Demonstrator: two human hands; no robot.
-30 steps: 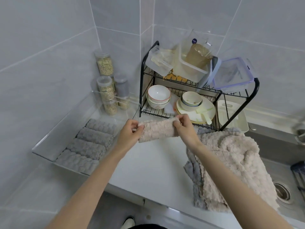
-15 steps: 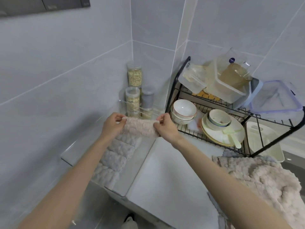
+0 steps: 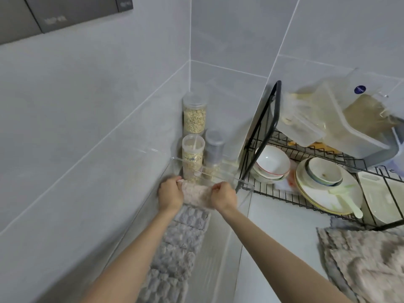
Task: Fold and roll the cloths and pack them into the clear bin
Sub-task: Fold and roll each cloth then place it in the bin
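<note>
Beige and tightly wound, a rolled cloth (image 3: 196, 196) is held crosswise at the far end of the clear bin (image 3: 218, 248) by a person packing kitchen cloths. The left hand (image 3: 170, 195) pinches one end of the rolled cloth and the right hand (image 3: 225, 196) the other, with the fingers of both curled over it. The cloth sits just beyond the last of the grey rolls (image 3: 175, 248) already lined up side by side along the bin's floor; whether it touches the bottom cannot be made out.

The job looks well past its start but not finished. Several grey rolls are packed and the beige one is about to join them. To the right of the bin, well apart from it on the counter (image 3: 279, 237), lies a heap of loose cloths (image 3: 367, 259) — beige over grey — neither folded nor rolled. By that showing, a good share of the folding remains.

Behind the bin's far wall stand storage jars (image 3: 194, 114); a dish rack (image 3: 276, 101) with bowls and plates sits just beside its far right corner — tight quarters for setting the roll down.
</note>
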